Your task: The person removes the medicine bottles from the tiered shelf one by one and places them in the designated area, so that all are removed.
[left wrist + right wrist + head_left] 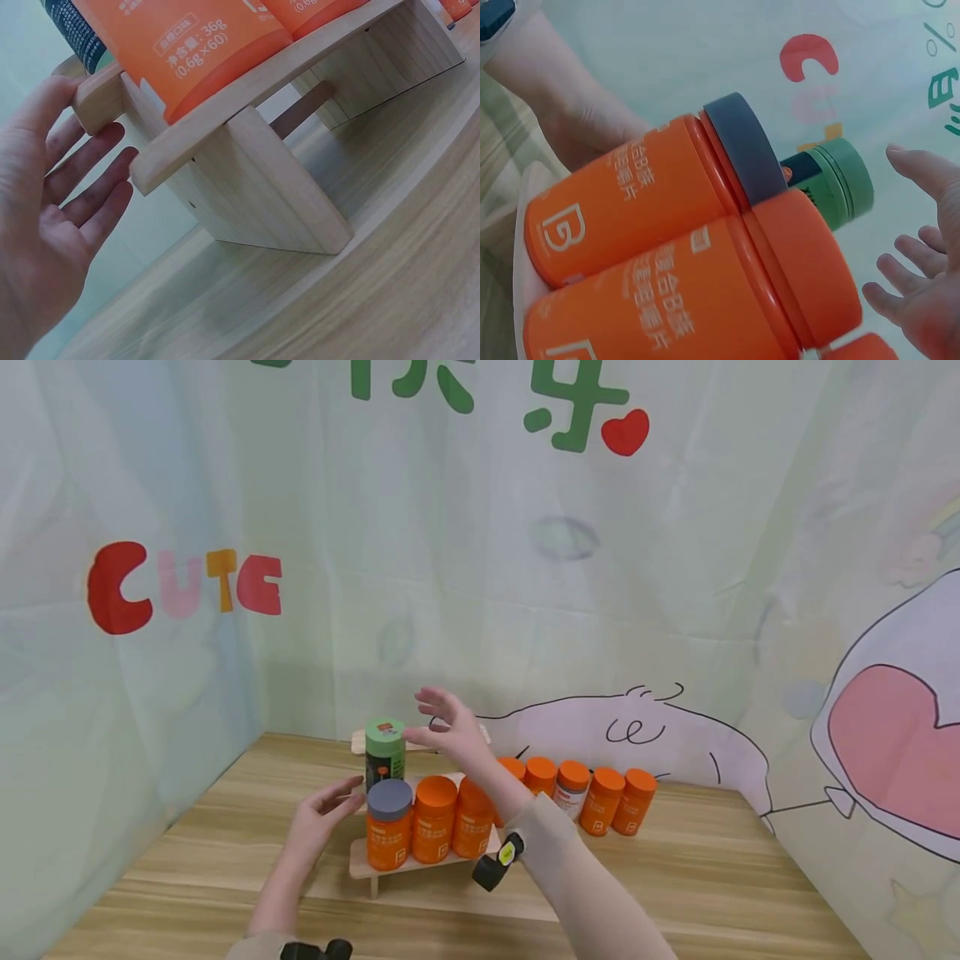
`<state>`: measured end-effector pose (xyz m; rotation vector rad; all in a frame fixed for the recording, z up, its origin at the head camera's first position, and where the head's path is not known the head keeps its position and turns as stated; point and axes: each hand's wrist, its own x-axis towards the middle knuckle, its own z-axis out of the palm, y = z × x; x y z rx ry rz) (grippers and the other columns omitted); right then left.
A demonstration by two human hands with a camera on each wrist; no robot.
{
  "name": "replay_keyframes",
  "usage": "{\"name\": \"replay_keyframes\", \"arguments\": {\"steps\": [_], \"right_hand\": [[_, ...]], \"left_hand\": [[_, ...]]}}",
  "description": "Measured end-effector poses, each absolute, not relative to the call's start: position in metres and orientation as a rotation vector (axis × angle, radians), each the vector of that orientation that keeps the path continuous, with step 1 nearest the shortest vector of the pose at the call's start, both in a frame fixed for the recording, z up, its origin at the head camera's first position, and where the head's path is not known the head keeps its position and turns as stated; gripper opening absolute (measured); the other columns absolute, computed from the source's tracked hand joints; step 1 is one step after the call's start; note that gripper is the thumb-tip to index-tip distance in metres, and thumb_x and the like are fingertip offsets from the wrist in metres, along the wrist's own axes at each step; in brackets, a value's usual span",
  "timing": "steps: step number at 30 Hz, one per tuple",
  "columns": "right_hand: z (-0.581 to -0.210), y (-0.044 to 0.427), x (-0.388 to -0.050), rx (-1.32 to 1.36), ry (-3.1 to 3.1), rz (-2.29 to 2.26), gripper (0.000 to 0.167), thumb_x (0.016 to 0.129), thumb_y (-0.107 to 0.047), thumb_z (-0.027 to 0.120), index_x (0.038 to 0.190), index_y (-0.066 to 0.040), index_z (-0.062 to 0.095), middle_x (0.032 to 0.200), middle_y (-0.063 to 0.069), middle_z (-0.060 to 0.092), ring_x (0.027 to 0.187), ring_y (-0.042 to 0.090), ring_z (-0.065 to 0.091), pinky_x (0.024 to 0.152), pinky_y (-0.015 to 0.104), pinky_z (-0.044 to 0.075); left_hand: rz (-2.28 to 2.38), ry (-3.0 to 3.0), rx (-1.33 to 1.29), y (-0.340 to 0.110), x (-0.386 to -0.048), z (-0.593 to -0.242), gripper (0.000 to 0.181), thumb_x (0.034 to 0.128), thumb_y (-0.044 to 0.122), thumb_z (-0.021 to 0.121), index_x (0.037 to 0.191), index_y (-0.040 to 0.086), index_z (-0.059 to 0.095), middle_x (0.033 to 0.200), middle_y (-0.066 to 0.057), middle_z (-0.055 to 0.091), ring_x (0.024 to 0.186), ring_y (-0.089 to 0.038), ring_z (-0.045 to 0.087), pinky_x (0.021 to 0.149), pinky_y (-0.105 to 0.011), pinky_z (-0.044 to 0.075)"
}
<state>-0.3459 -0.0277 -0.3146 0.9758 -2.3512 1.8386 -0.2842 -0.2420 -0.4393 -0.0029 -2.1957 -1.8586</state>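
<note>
A stepped wooden rack (360, 860) carries orange bottles along its front step. One orange bottle (388, 839) has a grey lid, and the orange-lidded bottle (435, 827) stands to its right. Behind them stands a dark bottle with a green lid (385, 752). My left hand (318, 818) is at the rack's left end, fingers loosely bent by the plank ends (101, 101); whether it touches the wood I cannot tell. Just right of the green lid, above the rack, my right hand (453, 731) has its fingers spread and holds nothing. My right forearm hides part of the rack.
Several more orange bottles (603, 802) stand in a row to the right, one of them a white-labelled bottle (572, 789) with an orange lid. A printed cloth (465, 568) hangs behind and beside the wooden table (675, 893).
</note>
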Motion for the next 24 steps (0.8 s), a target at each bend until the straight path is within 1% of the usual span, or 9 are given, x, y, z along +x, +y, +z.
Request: {"name": "replay_keyframes", "arguments": {"steps": [5, 9, 13, 19, 24], "right_hand": [[-0.316, -0.039, -0.341, 0.97, -2.41, 1.863, 0.066, 0.088, -0.018, 0.073, 0.147, -0.015, 0.043, 0.145, 0.004, 0.051, 0.134, 0.023, 0.048, 0.108, 0.043, 0.041], [-0.319, -0.047, -0.338, 0.963, -2.455, 1.851, 0.067, 0.088, -0.02, 0.074, 0.147, -0.017, 0.043, 0.145, 0.004, 0.051, 0.134, 0.024, 0.048, 0.107, 0.044, 0.043], [-0.322, -0.052, -0.337, 0.955, -2.505, 1.829, 0.069, 0.086, -0.022, 0.075, 0.147, -0.018, 0.043, 0.145, 0.002, 0.052, 0.134, 0.023, 0.047, 0.107, 0.042, 0.042], [-0.322, -0.056, -0.335, 0.929, -2.617, 1.731, 0.068, 0.084, -0.024, 0.077, 0.145, -0.016, 0.047, 0.145, 0.004, 0.051, 0.133, 0.027, 0.049, 0.106, 0.042, 0.044], [-0.322, -0.058, -0.335, 0.941, -2.635, 1.698, 0.069, 0.083, -0.023, 0.079, 0.144, -0.014, 0.048, 0.135, 0.004, 0.058, 0.124, 0.024, 0.056, 0.099, 0.036, 0.048]], "left_hand": [[-1.858, -2.195, -0.011, -0.242, -0.284, -0.44, 0.05, 0.0955, 0.024, 0.064, 0.136, -0.003, 0.054, 0.096, 0.039, 0.055, 0.093, 0.014, 0.054, 0.084, -0.01, 0.044], [-1.864, -2.184, -0.023, -0.242, -0.284, -0.441, 0.049, 0.0959, 0.023, 0.064, 0.136, -0.004, 0.054, 0.096, 0.039, 0.055, 0.093, 0.014, 0.055, 0.084, -0.01, 0.044], [-1.87, -2.177, -0.037, -0.241, -0.285, -0.442, 0.049, 0.096, 0.021, 0.063, 0.136, -0.005, 0.054, 0.097, 0.039, 0.056, 0.093, 0.013, 0.056, 0.084, -0.01, 0.044], [-1.868, -2.158, -0.055, -0.241, -0.284, -0.442, 0.048, 0.0958, 0.02, 0.064, 0.135, -0.006, 0.053, 0.099, 0.036, 0.057, 0.093, 0.013, 0.056, 0.084, -0.01, 0.044], [-1.859, -2.176, -0.047, -0.241, -0.283, -0.441, 0.049, 0.0965, 0.021, 0.063, 0.136, -0.006, 0.053, 0.098, 0.039, 0.055, 0.094, 0.015, 0.054, 0.084, -0.01, 0.043]]}}
